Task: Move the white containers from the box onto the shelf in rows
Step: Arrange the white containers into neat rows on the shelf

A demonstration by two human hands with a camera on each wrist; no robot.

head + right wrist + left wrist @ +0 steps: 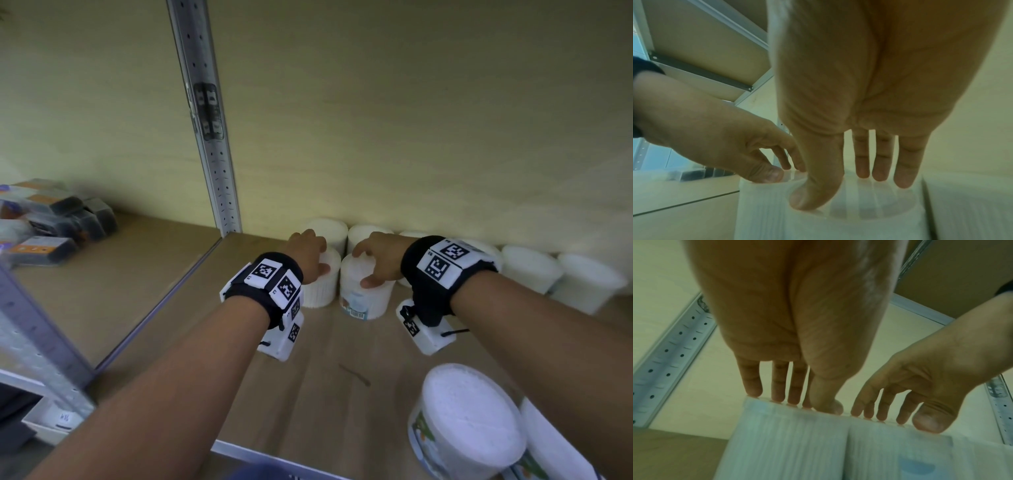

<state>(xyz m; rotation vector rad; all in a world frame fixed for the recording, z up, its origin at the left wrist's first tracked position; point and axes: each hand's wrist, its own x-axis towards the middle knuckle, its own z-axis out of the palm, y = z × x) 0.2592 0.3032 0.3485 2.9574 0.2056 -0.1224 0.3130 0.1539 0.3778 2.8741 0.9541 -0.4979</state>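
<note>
Two white containers stand side by side on the wooden shelf [325,359], just in front of a back row of white containers [531,267] along the wall. My left hand [308,255] holds the left container [320,291] from above, fingertips on the far rim and thumb on the near rim. My right hand [376,260] holds the right container [366,301], the one with the blue label, in the same way. The left wrist view shows my left hand [803,402] on the left container [787,443]. In the right wrist view my right hand [842,188] sits on the lid [869,211].
Two more white containers [469,421] with green and blue labels stand at the shelf's front right. A perforated metal upright [209,137] rises at the shelf's left end. Beyond it lie several dark packets [58,212]. Bare shelf board lies between my forearms.
</note>
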